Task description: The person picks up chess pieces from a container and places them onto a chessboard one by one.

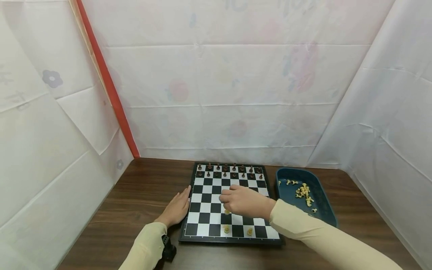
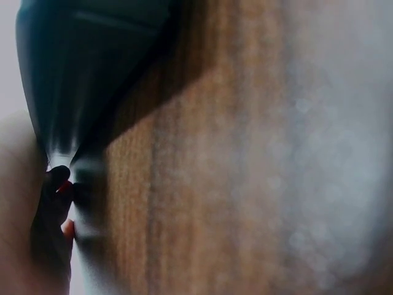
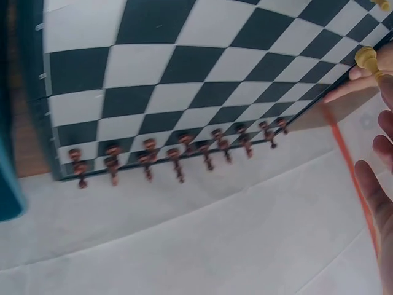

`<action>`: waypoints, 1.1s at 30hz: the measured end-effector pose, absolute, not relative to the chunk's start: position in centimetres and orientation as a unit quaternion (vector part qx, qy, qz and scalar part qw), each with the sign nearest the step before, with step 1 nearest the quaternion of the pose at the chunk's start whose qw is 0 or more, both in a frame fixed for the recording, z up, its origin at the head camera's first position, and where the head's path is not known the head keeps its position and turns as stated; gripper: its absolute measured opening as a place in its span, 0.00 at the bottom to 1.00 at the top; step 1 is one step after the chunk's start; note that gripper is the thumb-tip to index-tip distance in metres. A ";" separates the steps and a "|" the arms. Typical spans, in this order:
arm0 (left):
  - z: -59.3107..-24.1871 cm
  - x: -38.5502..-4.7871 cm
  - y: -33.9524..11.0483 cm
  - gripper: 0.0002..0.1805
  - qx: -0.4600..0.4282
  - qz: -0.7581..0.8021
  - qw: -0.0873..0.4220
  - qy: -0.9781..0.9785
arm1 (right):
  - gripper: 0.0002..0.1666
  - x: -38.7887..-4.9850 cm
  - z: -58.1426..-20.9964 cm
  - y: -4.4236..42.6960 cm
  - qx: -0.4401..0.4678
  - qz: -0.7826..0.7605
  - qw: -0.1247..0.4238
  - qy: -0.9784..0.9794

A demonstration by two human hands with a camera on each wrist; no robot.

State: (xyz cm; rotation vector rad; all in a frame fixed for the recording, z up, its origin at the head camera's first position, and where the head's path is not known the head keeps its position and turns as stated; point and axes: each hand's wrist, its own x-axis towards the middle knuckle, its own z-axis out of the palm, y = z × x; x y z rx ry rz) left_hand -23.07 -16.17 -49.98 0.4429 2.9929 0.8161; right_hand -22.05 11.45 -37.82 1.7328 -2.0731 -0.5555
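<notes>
The black-and-white chessboard lies on the wooden table. My right hand is above its middle and pinches a pale yellow chess piece by one end, base outward; the fingers partly hide it. Two more yellow pieces stand on the board's near row, one at the left and one at the right. My left hand rests along the board's left edge with its fingers extended. Dark brown pieces fill two rows at the far side.
A dark blue tray stands right of the board, with several yellow pieces lying loose in it. White sheets hang behind and at both sides. A black strap device sits on my left wrist.
</notes>
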 end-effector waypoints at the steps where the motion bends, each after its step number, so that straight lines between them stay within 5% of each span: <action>1: -49.9 -23.1 -16.1 0.29 0.141 0.261 0.003 0.955 | 0.07 -22.0 -37.9 11.2 0.620 -0.200 0.194 -0.733; 33: -49.9 -23.0 -15.9 0.29 0.144 0.270 0.006 0.952 | 0.04 -19.9 -40.7 7.3 0.671 -0.205 0.171 -0.692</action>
